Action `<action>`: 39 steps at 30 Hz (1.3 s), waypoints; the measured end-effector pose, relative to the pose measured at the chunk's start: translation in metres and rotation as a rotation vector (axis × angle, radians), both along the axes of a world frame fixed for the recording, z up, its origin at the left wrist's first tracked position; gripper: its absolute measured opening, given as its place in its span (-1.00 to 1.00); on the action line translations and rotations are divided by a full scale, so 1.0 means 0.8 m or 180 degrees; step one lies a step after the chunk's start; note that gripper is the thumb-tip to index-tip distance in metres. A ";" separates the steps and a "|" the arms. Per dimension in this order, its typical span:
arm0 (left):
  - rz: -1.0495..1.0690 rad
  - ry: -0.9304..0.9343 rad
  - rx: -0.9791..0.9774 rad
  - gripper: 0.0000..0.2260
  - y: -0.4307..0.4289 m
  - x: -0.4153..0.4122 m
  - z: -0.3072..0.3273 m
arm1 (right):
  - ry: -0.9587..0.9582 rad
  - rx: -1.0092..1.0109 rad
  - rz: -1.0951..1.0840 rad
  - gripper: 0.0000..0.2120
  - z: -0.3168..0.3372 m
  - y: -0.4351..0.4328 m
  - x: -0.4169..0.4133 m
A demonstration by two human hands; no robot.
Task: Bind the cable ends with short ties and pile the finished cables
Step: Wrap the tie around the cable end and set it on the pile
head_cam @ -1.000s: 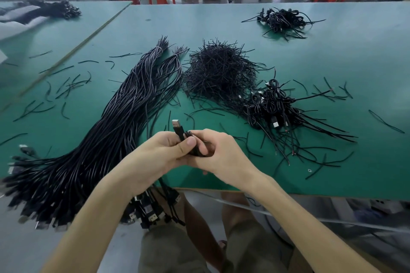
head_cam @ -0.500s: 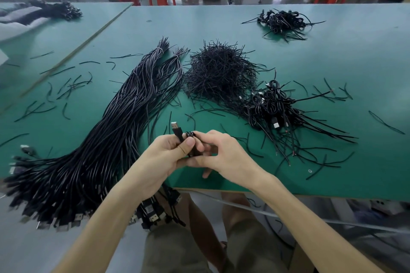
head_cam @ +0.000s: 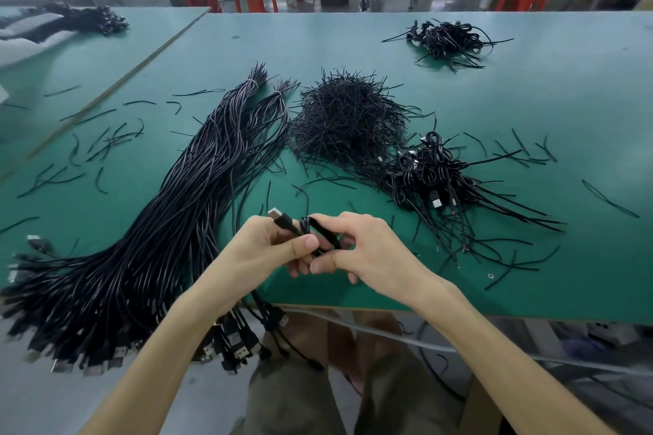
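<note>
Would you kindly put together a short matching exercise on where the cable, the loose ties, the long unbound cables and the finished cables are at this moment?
Things:
1. coiled cable
2. heap of short ties
3. long unbound cables
4. nearer finished pile

Places:
A. table centre, behind the hands
B. right of the tie heap
C. left, ends hanging over the table edge
D. held between both hands

Pairs: 1-D, 2-A, 3-C, 4-B

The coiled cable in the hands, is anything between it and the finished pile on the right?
Nothing solid. Between the coiled cable and the finished pile lies green table with only flat loose ties.
</note>
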State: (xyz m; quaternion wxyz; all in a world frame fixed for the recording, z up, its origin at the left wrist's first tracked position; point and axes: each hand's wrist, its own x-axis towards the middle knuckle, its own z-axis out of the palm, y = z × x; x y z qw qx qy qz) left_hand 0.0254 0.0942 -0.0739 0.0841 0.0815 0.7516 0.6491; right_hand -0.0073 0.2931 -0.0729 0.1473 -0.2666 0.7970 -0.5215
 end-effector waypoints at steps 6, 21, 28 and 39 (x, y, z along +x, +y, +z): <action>0.0068 -0.0072 -0.0219 -0.85 0.009 -0.025 -0.001 | 0.0564 0.0523 -0.0033 -0.72 -0.004 0.003 -0.015; 0.0272 0.0034 -0.1004 -0.70 -0.009 -0.084 -0.015 | 0.2088 0.1454 -0.0393 -0.52 -0.032 -0.016 -0.041; 0.0264 0.0581 -0.1029 -0.86 -0.005 -0.087 -0.035 | 0.2070 0.1881 -0.0652 -0.50 -0.038 -0.022 -0.038; 0.0269 0.0792 -0.1032 -0.91 -0.006 -0.085 -0.043 | 0.2216 0.2064 -0.0603 -0.23 -0.036 -0.022 -0.032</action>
